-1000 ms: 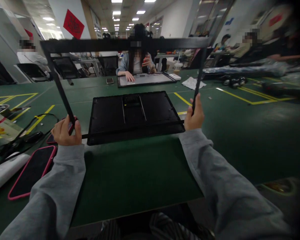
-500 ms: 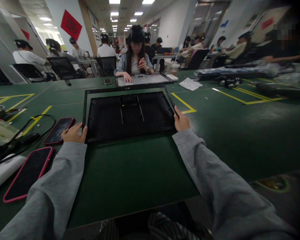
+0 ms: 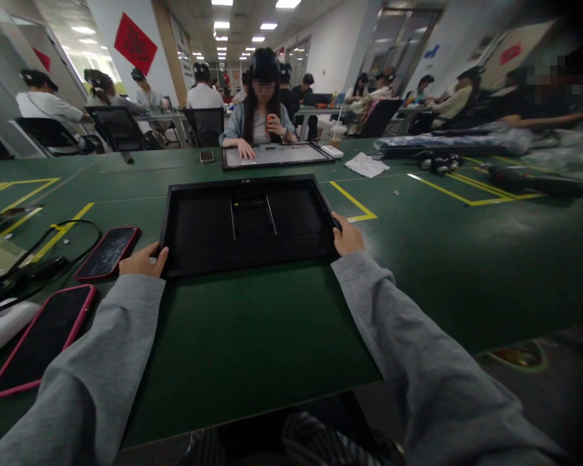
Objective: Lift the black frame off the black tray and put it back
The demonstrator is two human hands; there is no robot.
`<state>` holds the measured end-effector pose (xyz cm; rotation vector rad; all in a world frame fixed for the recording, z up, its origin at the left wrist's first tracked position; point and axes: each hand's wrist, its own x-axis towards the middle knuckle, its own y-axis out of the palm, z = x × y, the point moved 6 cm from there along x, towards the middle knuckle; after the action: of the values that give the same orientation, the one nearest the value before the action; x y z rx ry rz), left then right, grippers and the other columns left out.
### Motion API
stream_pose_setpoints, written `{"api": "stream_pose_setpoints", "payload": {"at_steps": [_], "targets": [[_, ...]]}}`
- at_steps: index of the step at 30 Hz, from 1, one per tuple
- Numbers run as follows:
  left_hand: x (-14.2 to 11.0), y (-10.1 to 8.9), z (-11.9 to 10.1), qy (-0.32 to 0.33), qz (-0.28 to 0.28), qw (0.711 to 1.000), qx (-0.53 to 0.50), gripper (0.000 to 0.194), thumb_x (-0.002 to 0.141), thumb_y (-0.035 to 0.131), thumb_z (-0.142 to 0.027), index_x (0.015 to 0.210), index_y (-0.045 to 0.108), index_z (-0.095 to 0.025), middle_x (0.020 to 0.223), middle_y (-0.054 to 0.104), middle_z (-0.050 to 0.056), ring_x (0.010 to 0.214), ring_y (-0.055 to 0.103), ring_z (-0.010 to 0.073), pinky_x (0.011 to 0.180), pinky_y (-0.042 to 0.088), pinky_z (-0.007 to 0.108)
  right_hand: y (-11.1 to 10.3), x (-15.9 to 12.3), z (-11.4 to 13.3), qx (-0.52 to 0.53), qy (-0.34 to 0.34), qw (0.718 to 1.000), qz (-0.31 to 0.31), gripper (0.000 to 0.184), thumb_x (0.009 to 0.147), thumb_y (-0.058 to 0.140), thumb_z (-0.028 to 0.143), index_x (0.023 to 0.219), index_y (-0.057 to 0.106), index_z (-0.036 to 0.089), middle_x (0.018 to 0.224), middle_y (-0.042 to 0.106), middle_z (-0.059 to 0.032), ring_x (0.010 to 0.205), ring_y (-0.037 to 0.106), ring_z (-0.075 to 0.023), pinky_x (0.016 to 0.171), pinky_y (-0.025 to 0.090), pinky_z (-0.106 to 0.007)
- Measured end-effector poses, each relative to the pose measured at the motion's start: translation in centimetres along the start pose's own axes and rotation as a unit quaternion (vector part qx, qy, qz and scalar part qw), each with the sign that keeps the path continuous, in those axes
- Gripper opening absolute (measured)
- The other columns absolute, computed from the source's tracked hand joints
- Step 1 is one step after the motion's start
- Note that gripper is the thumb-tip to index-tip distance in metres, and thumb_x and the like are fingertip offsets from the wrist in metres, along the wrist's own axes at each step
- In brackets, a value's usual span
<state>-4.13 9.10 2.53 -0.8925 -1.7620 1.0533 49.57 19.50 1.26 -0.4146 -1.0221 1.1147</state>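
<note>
A black monitor bezel [image 3: 243,182] lies over the black monitor back cover [image 3: 199,223] on the green table, their outlines lined up. Whether the two are pressed fully together I cannot tell. My left hand [image 3: 143,260] grips the bezel's left side near the front corner, thumb on the near side and fingers partly hidden behind the edge. On the opposite side my right hand [image 3: 348,236] is closed around the right edge, also toward the front. Two thin metal rails show inside the cover.
Left of my arm lie two phones with pink-red edges [image 3: 43,340] [image 3: 107,252], a white device [image 3: 4,327] and black cables [image 3: 24,278]. Across the table a person [image 3: 260,123] sits at a flat panel [image 3: 291,154]. Crumpled tissue [image 3: 366,164] and plastic-wrapped items [image 3: 447,142] lie farther right.
Both hands have lowered the bezel from raised and tilted above the back cover down onto it. The back cover has stayed on the table.
</note>
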Motion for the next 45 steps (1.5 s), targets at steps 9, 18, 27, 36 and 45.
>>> {"api": "stream_pose_setpoints", "payload": {"at_steps": [9, 18, 27, 36, 45], "targets": [[0.2, 0.9, 0.9, -0.049, 0.022, 0.996, -0.076, 0.056, 0.082, 0.054, -0.054, 0.125, 0.061, -0.019, 0.103, 0.072, 0.011, 0.095, 0.067, 0.0258, 0.089, 0.050, 0.039, 0.5, 0.0, -0.6, -0.007, 0.010, 1.000, 0.017, 0.058, 0.082, 0.043, 0.014, 0.140, 0.045, 0.016, 0.123, 0.063, -0.0147, 0.111, 0.058, -0.0317, 0.100, 0.044, -0.053], [0.7, 1.7, 3.2, -0.077, 0.150, 0.934, -0.314, 0.065, 0.071, 0.069, -0.051, 0.126, 0.060, -0.018, 0.113, 0.070, 0.013, 0.103, 0.066, 0.0264, 0.074, 0.058, 0.033, 0.2, 0.3, -0.8, -0.030, 0.010, 0.999, 0.013, 0.048, 0.089, 0.045, 0.029, 0.135, 0.052, 0.018, 0.122, 0.062, -0.0139, 0.115, 0.052, -0.0310, 0.099, 0.042, -0.052], [1.3, 1.5, -4.9, -0.128, 0.116, 0.890, -0.422, 0.057, 0.064, 0.083, -0.040, 0.112, 0.067, -0.015, 0.093, 0.073, 0.011, 0.088, 0.070, 0.0257, 0.070, 0.060, 0.037, -2.0, -0.3, 2.9, -0.057, -0.049, 0.992, -0.101, 0.036, 0.091, 0.041, 0.030, 0.117, 0.064, 0.023, 0.120, 0.060, -0.0121, 0.116, 0.043, -0.0316, 0.097, 0.039, -0.051], [3.0, 7.3, -19.6, -0.084, 0.190, 0.886, -0.415, 0.067, 0.065, 0.084, -0.036, 0.123, 0.060, -0.013, 0.101, 0.071, 0.015, 0.094, 0.068, 0.0255, 0.081, 0.055, 0.036, -0.5, -0.8, 3.4, -0.034, -0.067, 0.994, -0.079, 0.035, 0.091, 0.040, 0.031, 0.112, 0.067, 0.024, 0.117, 0.062, -0.0114, 0.114, 0.044, -0.0308, 0.097, 0.039, -0.049], [2.1, 10.1, -23.8, -0.052, 0.183, 0.909, -0.370, 0.068, 0.075, 0.075, -0.033, 0.133, 0.052, -0.008, 0.115, 0.066, 0.022, 0.107, 0.062, 0.0270, 0.092, 0.046, 0.037, 0.0, -0.8, 2.0, -0.016, -0.056, 0.995, -0.082, 0.034, 0.089, 0.041, 0.028, 0.110, 0.067, 0.024, 0.113, 0.063, -0.0116, 0.111, 0.045, -0.0312, 0.096, 0.039, -0.050]]}}
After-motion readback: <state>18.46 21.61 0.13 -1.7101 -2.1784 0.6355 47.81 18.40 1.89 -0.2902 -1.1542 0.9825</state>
